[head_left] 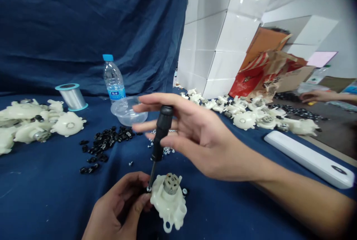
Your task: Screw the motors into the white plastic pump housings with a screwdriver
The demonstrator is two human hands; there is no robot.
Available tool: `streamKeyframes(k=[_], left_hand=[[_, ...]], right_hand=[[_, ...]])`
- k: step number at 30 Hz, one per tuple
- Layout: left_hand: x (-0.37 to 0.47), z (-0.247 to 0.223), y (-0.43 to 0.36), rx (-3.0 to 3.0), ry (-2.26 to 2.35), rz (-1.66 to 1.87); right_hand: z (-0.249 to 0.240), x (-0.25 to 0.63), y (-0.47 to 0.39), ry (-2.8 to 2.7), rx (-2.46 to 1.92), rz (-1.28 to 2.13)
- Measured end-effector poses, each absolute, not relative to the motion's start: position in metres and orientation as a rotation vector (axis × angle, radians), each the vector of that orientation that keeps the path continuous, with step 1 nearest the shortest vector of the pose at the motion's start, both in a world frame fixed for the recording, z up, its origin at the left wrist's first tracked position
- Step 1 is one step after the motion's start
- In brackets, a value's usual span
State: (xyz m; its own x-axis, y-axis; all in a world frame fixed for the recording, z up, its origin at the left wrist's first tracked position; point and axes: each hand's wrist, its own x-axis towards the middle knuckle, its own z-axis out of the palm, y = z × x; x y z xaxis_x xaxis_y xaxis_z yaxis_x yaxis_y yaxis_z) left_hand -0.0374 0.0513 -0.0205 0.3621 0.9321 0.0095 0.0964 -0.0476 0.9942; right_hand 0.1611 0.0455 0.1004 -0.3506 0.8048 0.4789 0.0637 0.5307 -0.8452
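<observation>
My right hand (206, 139) has a black-handled screwdriver (161, 132) between thumb and fingers, the fingers stretched out loosely. The screwdriver leans slightly, its tip on a silver screw (148, 189) at the left edge of a cream plastic motor housing (167, 206). A round metal motor (171, 183) stands up from the housing. Beside that screw, my left hand (119, 206) pinches the housing's left edge with thumb and fingers; a black clip there is partly hidden. Another screw with a black clip (185, 192) sits at the housing's right side.
Black clips (108, 139) and loose screws (169, 149) lie ahead, before a clear plastic bowl (128, 115) and a water bottle (113, 80). A wire spool (73, 98) stands left, near piled housings (30, 121). Rightward are more housings (251, 113), a white oblong case (306, 158) and another person's hand (315, 96).
</observation>
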Motion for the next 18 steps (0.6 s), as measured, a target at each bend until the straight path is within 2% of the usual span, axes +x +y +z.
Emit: streamKeyframes(k=[2, 6, 12, 16, 18], left_hand=[[-0.041, -0.0208, 0.0541, 1.515, 0.967, 0.873], [-0.045, -0.023, 0.0559, 1.545, 0.961, 0.868], [-0.0462, -0.0283, 0.0552, 1.565, 0.97, 0.848], [-0.0451, -0.0249, 0.053, 1.553, 0.994, 0.823], [-0.0424, -0.0205, 0.0504, 1.534, 1.038, 0.858]], right_hand=[[0.0995, 0.1603, 0.0465, -1.711, -0.735, 0.936], [0.0978, 0.159, 0.0475, -1.639, -0.879, 0.636], [0.1067, 0.162, 0.0453, -1.764, -0.738, 0.923], [0.1051, 0.1604, 0.0438, -1.688, -0.844, 0.662], [0.1047, 0.1597, 0.0429, -1.755, -0.837, 0.697]])
